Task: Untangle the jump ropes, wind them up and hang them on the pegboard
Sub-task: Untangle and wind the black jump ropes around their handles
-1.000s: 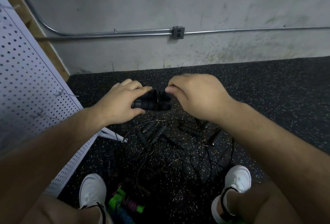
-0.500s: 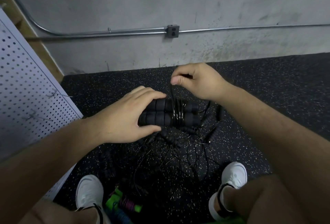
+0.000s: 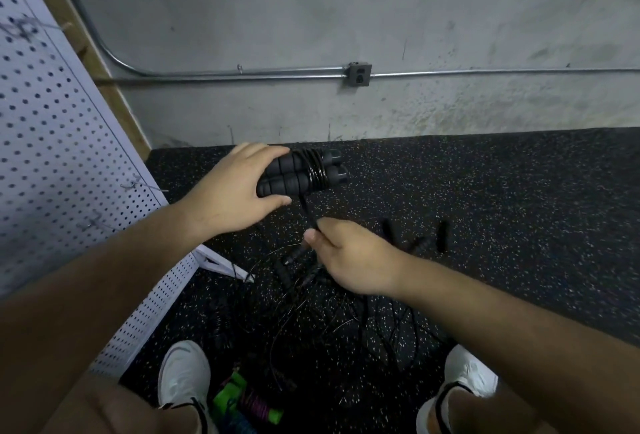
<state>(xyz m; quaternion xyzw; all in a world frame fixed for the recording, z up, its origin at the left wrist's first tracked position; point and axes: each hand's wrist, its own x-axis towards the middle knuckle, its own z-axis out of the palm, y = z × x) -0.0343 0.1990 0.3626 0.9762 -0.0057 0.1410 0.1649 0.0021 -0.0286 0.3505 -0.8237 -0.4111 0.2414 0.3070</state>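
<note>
Left hand (image 3: 230, 191) grips the pair of black foam jump-rope handles (image 3: 301, 172), thin black cord coiled round them, up at twelve o'clock; right hand (image 3: 349, 253) pinches the cord's loose tail (image 3: 308, 212) just below. Underneath sprawls a tangle of black ropes (image 3: 329, 312) on the speckled rubber floor (image 3: 485, 191). A green-and-purple rope (image 3: 249, 402) lies at six between white shoes (image 3: 185, 374), with the white pegboard (image 3: 52, 156) at nine.
</note>
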